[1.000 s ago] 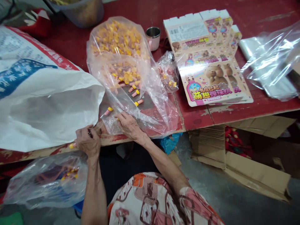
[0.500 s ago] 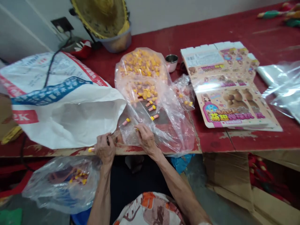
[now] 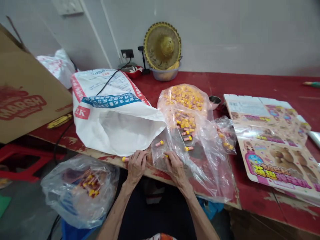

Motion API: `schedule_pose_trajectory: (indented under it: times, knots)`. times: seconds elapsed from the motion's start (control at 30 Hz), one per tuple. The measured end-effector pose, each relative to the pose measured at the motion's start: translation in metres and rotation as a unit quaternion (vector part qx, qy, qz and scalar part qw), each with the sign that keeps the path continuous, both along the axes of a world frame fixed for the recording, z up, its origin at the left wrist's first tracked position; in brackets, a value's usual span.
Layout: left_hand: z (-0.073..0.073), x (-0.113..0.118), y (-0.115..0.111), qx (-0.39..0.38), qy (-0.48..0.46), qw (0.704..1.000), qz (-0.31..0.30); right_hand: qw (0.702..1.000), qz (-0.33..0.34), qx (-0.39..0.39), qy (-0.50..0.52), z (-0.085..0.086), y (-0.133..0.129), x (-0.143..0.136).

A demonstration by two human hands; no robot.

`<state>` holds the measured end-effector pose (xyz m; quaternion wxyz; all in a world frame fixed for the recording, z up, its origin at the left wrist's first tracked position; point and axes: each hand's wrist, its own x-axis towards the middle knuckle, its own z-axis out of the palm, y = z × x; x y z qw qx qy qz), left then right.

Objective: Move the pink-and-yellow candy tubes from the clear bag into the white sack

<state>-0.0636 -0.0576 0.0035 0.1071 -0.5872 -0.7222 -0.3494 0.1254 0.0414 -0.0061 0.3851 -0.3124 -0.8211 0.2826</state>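
My right hand (image 3: 177,168) pinches a small pink tube with a yellow cap, of which little but the yellow end (image 3: 166,156) shows. It rests over the clear plastic bag (image 3: 212,180). At the table's front edge is my left hand (image 3: 136,166), its fingers curled down; what they hold, if anything, is hidden. Beside its outer side lies a yellow-capped tube (image 3: 125,159). One loose tube (image 3: 159,143) lies just beyond my hands, and another (image 3: 189,148) is to the right. Many more yellow-capped tubes (image 3: 185,96) fill the clear bag behind.
A white woven sack (image 3: 120,133) gapes toward me on the left. Printed cartons (image 3: 277,150) lie stacked at right, near a metal cup (image 3: 214,101). Below the table edge hangs a plastic bag (image 3: 75,200) with more tubes. A straw hat (image 3: 162,46) leans against the wall.
The camera view has tilted up and swung left, so the table appears lower and further right. My hands stay in nearly the same place among the tubes.
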Motion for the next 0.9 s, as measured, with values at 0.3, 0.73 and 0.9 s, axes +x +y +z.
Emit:
schedule_pose_trajectory:
  times: [0.3,0.73,0.9]
  knots:
    - [-0.005,-0.019,-0.028,0.018,-0.009,0.992,0.124,1.000,-0.021,0.019,0.005,0.000,-0.013,0.009]
    - [0.000,-0.043,-0.042,-0.015,0.024,0.988,0.152,0.995,-0.088,-0.009,0.044,-0.007,-0.016,0.009]
    - [0.009,-0.027,-0.031,-0.020,-0.007,0.992,0.126,0.997,-0.076,0.018,0.002,-0.008,-0.013,0.007]
